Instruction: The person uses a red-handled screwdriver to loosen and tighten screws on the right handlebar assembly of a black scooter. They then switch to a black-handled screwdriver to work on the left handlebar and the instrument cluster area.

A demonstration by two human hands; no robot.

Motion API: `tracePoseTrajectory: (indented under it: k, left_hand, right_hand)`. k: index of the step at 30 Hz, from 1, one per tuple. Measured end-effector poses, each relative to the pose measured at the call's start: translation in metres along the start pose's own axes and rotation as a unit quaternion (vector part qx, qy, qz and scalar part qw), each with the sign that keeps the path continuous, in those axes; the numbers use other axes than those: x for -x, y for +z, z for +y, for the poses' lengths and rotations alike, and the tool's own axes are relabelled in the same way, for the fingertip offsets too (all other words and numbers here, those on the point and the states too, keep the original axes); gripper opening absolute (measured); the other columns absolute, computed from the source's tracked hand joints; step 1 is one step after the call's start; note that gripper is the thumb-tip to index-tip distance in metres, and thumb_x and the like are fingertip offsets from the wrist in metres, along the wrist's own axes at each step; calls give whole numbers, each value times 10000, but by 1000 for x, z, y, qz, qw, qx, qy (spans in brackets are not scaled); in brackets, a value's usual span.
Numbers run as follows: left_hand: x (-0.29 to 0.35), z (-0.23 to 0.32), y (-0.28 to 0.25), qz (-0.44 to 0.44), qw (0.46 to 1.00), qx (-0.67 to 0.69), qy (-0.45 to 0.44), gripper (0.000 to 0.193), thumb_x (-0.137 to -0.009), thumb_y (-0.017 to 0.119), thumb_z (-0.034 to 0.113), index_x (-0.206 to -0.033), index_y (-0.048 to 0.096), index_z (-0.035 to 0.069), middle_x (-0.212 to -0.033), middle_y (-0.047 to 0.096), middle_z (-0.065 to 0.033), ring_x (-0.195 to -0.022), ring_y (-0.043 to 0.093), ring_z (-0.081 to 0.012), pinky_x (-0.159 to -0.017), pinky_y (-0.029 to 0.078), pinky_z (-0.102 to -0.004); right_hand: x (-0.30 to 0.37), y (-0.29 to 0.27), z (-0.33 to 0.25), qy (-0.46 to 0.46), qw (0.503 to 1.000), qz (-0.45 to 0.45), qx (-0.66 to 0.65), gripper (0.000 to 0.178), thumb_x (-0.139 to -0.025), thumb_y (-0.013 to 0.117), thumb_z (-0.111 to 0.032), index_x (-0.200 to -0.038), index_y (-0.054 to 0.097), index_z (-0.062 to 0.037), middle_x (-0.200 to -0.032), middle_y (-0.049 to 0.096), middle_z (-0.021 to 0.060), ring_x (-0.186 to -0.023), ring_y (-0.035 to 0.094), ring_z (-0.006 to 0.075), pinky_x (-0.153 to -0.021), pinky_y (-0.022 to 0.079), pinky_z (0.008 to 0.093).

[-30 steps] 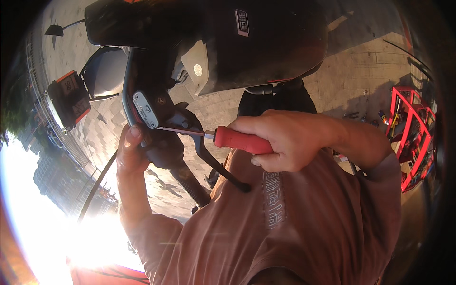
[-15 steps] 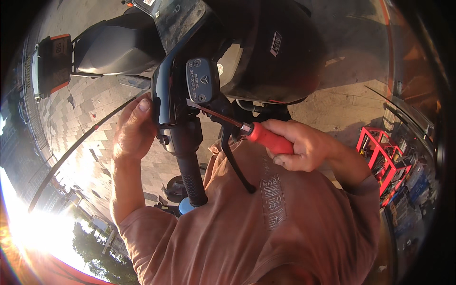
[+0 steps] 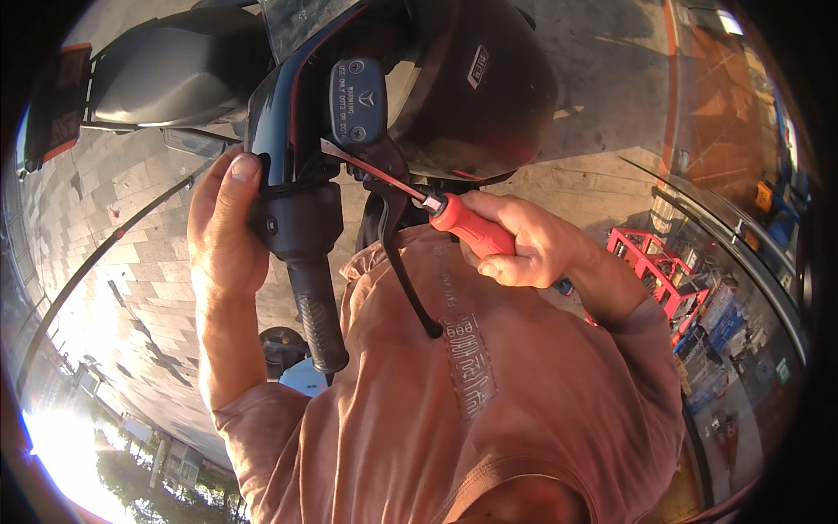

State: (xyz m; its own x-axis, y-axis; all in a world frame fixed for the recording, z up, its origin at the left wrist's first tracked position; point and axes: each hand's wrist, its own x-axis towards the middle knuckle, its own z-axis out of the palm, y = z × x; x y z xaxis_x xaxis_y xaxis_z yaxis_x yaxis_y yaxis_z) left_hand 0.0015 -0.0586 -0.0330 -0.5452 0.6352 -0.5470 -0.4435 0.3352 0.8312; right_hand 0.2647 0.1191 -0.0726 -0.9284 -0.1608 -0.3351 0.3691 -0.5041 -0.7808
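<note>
Screwdriver [image 3: 476, 231], flat-bladed, grasped by the right hand [image 3: 528, 246], points at the inner edge of the handlebar cover [image 3: 277, 122]; left hand [image 3: 225, 220] cups the outer edge. Cover and brake-fluid reservoir cap [image 3: 360, 101] appear still fitted.

Red screwdriver handle [image 3: 471, 230], partly hidden by the right hand [image 3: 537, 244]; grey panel [image 3: 298, 19] (upper left) cut off; items [image 3: 723, 328] beside red rack [image 3: 642, 234] indistinct.
</note>
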Motion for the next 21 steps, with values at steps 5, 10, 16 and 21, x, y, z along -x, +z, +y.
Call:
tracePoseTrajectory:
  k: [5, 10, 16, 21]
  left_hand:
    - [5, 0, 12, 9, 999, -31, 0, 584, -897, 685, 400, -1203, 541, -77, -1003, 645, -141, -857, 654, -182, -772, 560, -296]
    - [4, 1, 17, 1, 1000, -12, 9, 679, -810, 784, 380, -1201, 514, -104, -1006, 649, -152, -845, 662, -180, -761, 567, -287]
    - [1, 0, 14, -11, 999, -30, 7, 709, -815, 779, 402, -1228, 502, -104, -1037, 649, -148, -870, 656, -167, -790, 558, -271]
    - [-1, 0, 10, -18, 999, -45, -5, 700, -834, 755, 423, -1224, 508, -103, -1021, 648, -145, -851, 648, -164, -766, 551, -268]
  right_hand:
    - [0, 3, -2, 0, 998, 0, -57, 529, -797, 571, -15, -1318, 484, -3, -812, 506, -8, -702, 452, 85, -647, 418, 253]
    - [2, 2, -5, -2, 1000, 1, -6, 535, -815, 579, -7, -1340, 472, -19, -838, 483, -16, -710, 433, 70, -641, 411, 239]
    - [9, 8, -17, 12, 999, 15, -27, 495, -857, 569, -33, -1342, 477, -31, -808, 479, -26, -696, 444, 63, -632, 420, 247]
    - [20, 12, -25, 19, 999, 39, 13, 459, -885, 599, -82, -1331, 500, -40, -802, 514, -10, -690, 491, 85, -640, 440, 268]
